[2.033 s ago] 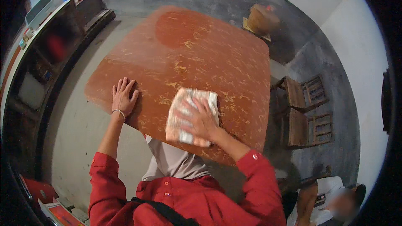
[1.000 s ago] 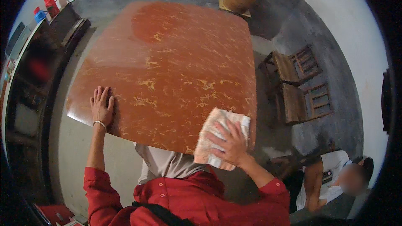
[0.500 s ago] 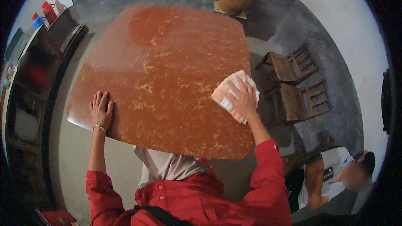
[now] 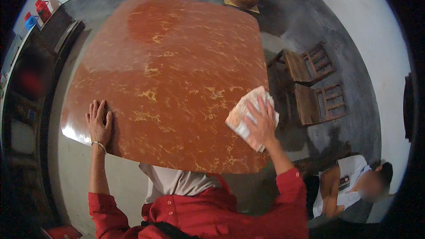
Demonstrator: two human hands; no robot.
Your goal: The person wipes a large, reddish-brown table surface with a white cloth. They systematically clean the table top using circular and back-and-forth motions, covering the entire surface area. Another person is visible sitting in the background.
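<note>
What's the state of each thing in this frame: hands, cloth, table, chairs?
left hand: flat on the table, fingers spread
right hand: pressed flat on the cloth
cloth: folded, at the table's right edge
table: glossy, bare apart from cloth and hands
wooden chairs: upright, unoccupied

Glossy red-brown marbled table with a cloth and two hands on it

The table top is square with rounded corners, streaked with pale yellow veins. A folded pale patterned cloth lies at its right edge, pressed flat under the right hand. The left hand rests palm-down, fingers spread, near the front left corner.
</note>
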